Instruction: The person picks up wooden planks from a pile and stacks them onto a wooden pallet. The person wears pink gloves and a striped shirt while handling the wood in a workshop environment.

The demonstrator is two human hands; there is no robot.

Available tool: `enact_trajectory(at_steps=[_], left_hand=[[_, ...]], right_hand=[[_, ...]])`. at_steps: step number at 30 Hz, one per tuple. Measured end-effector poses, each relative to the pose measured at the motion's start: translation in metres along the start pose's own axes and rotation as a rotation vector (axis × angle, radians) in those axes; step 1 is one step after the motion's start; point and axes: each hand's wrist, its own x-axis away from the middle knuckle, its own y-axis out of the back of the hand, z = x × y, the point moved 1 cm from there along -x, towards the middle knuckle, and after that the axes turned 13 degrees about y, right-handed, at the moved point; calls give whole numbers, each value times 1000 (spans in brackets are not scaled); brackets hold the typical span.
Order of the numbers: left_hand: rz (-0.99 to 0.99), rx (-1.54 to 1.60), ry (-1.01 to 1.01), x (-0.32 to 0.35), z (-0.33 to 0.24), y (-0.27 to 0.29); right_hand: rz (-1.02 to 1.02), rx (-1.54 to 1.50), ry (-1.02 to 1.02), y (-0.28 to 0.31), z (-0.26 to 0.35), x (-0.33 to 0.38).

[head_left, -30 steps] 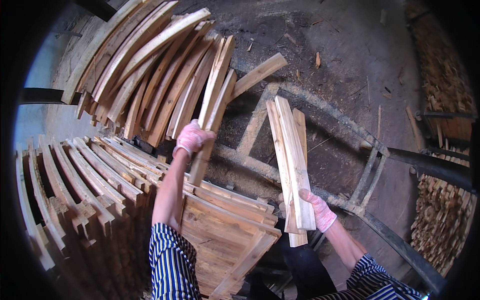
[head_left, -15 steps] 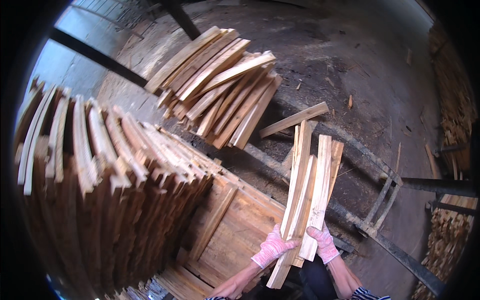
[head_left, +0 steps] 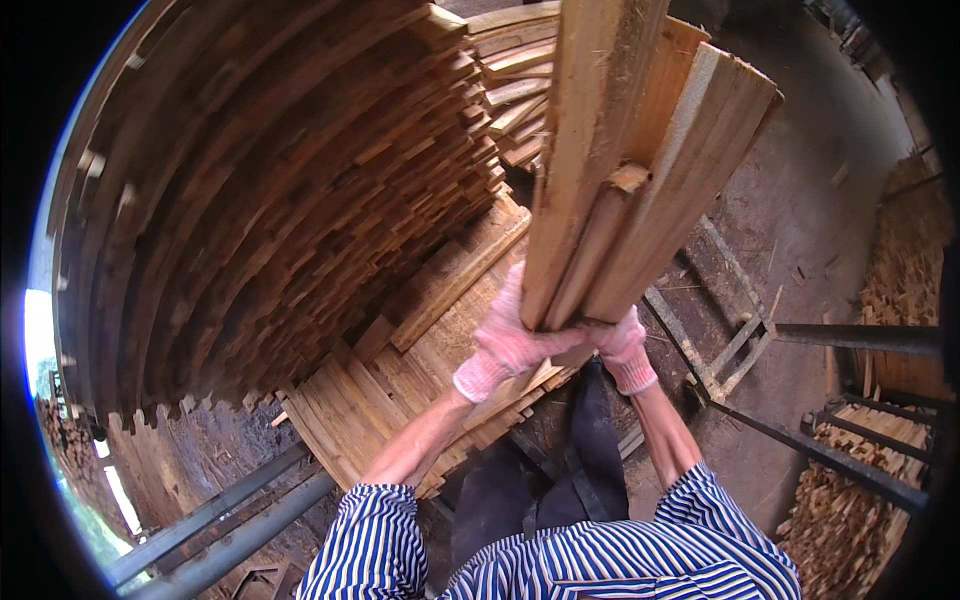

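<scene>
Head view, both hands, left (head_left: 508, 338), right (head_left: 620, 342), raised together, clamped on upright plank bundle (head_left: 625, 170).

Left hand (head_left: 508, 338) and right hand (head_left: 618, 345), both gloved, clasp the lower end of a bundle of wooden slats (head_left: 630, 150) raised upright. Left of them looms a blurred, seemingly stacked slat pile (head_left: 270, 190).

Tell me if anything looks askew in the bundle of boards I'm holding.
Yes. In the bundle of boards, gripped by the left hand and right hand, the slats fan apart toward the top, and one narrow slat ends lower than the others.
</scene>
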Motion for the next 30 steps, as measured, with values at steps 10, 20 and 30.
enact_trajectory(at_steps=[10,20,30], left_hand=[[-56,-395,119,45,149,160],[-330,-282,192,45,178,170],[-422,857,342,138,225,160]], right_hand=[[622,665,146,-117,-30,-23],[856,708,190,-125,-120,-42],[649,100,-576,-133,-144,17]])
